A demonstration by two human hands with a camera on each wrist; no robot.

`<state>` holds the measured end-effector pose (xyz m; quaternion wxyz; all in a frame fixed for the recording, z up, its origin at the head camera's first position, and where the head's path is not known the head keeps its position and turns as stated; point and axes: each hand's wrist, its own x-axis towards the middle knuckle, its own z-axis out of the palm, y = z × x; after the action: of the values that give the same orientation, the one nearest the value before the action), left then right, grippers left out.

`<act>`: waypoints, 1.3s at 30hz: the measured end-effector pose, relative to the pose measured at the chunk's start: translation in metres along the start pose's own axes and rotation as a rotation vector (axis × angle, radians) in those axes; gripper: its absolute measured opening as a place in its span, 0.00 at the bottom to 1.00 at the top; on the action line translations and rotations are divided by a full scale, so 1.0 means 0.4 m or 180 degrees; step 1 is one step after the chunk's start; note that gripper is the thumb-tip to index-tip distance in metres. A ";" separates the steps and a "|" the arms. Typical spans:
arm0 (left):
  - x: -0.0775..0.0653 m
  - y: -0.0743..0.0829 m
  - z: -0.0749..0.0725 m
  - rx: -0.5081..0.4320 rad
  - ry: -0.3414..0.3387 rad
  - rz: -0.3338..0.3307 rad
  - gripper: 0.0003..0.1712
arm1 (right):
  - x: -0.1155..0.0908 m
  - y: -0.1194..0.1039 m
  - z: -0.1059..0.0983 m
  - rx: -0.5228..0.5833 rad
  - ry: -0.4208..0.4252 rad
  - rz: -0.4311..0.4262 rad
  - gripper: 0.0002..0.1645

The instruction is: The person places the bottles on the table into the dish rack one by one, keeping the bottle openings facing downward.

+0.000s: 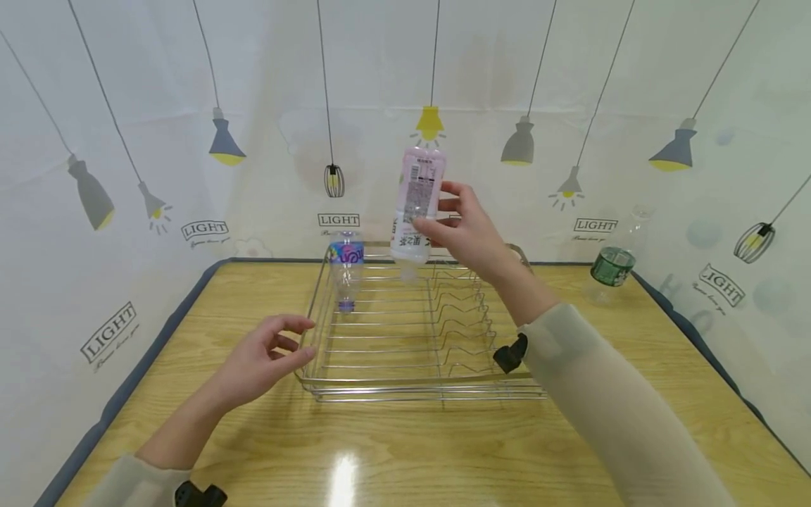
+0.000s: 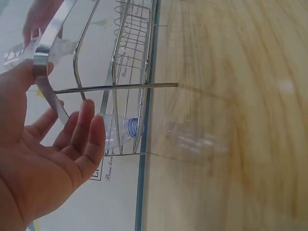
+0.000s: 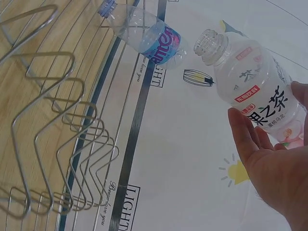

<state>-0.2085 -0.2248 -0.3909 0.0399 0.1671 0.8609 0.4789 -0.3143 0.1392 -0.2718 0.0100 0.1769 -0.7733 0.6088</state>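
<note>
My right hand [image 1: 465,229] grips an uncapped plastic bottle [image 1: 418,204] with a pink and white label, holding it neck down above the back of the wire dish rack [image 1: 380,380]. In the right wrist view the bottle's threaded mouth shows bare, and the fingers [image 3: 248,137] and thumb lie on opposite sides of its body. My left hand [image 1: 262,362] holds the rack's flat rim at the left front, thumb on one side and fingers on the other. Inside the rack, at the back left, a clear bottle [image 1: 346,274] with a blue-purple label stands upside down on its cap.
A clear bottle [image 1: 612,264] with a green label stands on the wooden table [image 1: 405,451] at the back right. Bent wire dividers [image 1: 465,310] line the rack's right half. A white curtain [image 1: 272,105] printed with lamps closes off the back and sides.
</note>
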 end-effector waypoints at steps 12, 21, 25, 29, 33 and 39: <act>0.011 -0.025 0.032 -0.0599 -0.0288 0.0236 0.15 | 0.058 0.023 0.057 0.0259 0.0112 0.0102 0.52; 0.014 -0.028 0.035 -0.0631 -0.0260 0.0247 0.14 | 0.096 0.046 0.107 0.0360 0.0235 0.0123 0.51; 0.013 -0.027 0.036 -0.0663 -0.0263 0.0198 0.15 | 0.109 0.064 0.125 0.0397 0.0262 0.0157 0.51; 0.016 -0.031 0.039 -0.0669 -0.0267 0.0173 0.17 | 0.120 0.082 0.134 0.0432 0.0303 0.0175 0.50; 0.016 -0.034 0.040 -0.0677 -0.0263 0.0192 0.17 | 0.129 0.097 0.139 0.0435 0.0351 0.0211 0.51; 0.013 -0.035 0.039 -0.0680 -0.0237 0.0201 0.18 | 0.135 0.123 0.149 0.0455 0.0377 0.0318 0.51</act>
<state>-0.2135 -0.2175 -0.4106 0.0742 0.2066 0.7971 0.5625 -0.3671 0.0782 -0.3207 0.0126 0.1022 -0.7338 0.6715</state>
